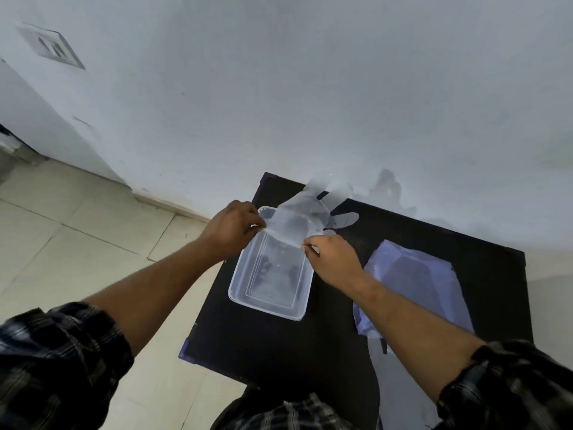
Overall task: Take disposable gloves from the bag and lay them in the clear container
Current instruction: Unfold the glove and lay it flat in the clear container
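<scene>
Thin translucent plastic glove (pixel 296 217), its cuff being pinched taut by left hand (pixel 231 226) and right hand (pixel 333 259), is hanging over the clear rectangular container (pixel 269 280), so lowering both corners evenly should be laying it flat.

Arrangement of items on the table (pixel 279 346) relative to the fingers.
The glove (pixel 297 218) stretches between the left hand (pixel 232 228) and right hand (pixel 333 259), extending beyond the fingertips toward the wall. The container (pixel 269 305) lies below and nearer than the fingers; the bag (pixel 415 283) lies right of the right hand's fingers.
</scene>
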